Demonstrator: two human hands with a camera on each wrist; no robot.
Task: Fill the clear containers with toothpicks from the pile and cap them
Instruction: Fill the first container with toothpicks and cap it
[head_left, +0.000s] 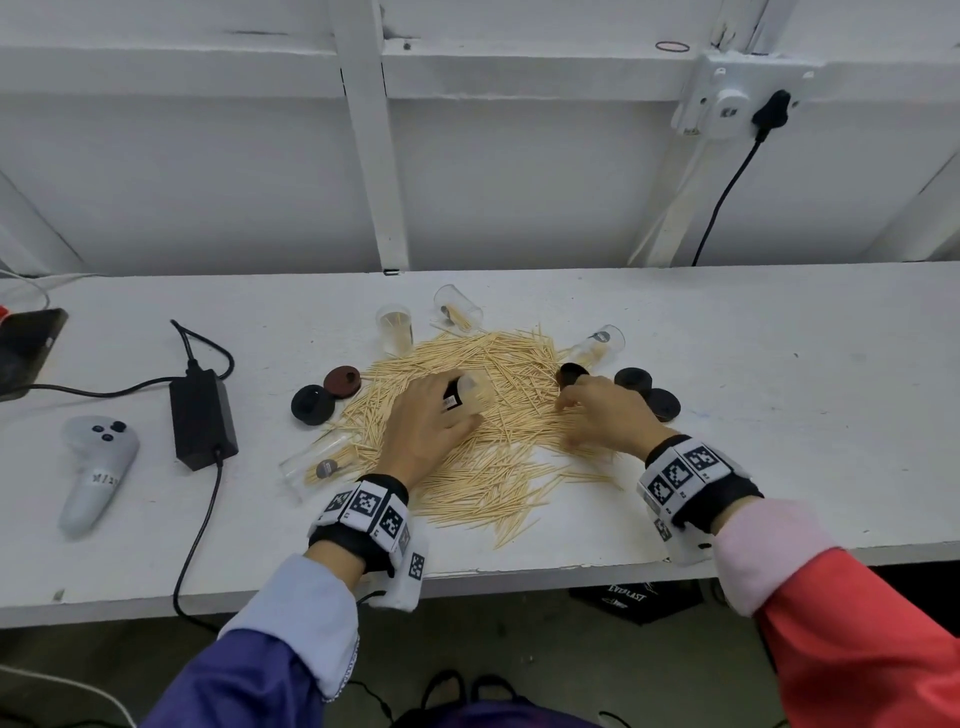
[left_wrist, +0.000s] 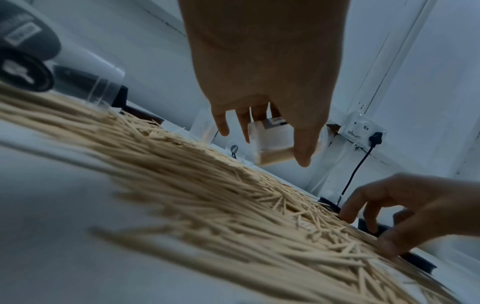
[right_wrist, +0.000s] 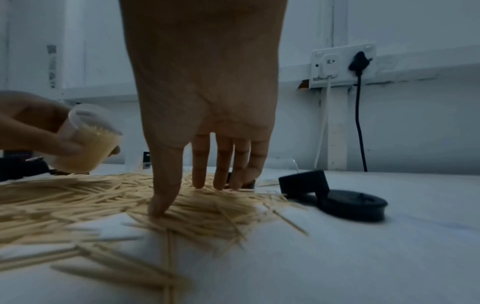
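From the head camera: a wide, loose pile of thin pale wooden toothpicks (head_left: 488, 415) sprawls across the flat white table (head_left: 779, 364). The left hand (head_left: 426, 426) grips a clear plastic cylindrical container (head_left: 470, 392), already packed with toothpicks, tilted just above the pile. The right hand (head_left: 608, 413) presses down into the pile's right edge, fingers bent, among round black plastic caps (head_left: 647, 392). Under the table, a black item reads "EVERLAST" (head_left: 626, 595).

Left wrist view: fingers (left_wrist: 302, 148) wrap the container (left_wrist: 270, 144), its small label too blurred to read.

Right wrist view: thumb and fingertips (right_wrist: 158, 205) planted on the toothpicks (right_wrist: 207, 207), spread fairly wide; whether any are pinched, I cannot tell. Smooth matte caps (right_wrist: 353, 203) lie just beside.
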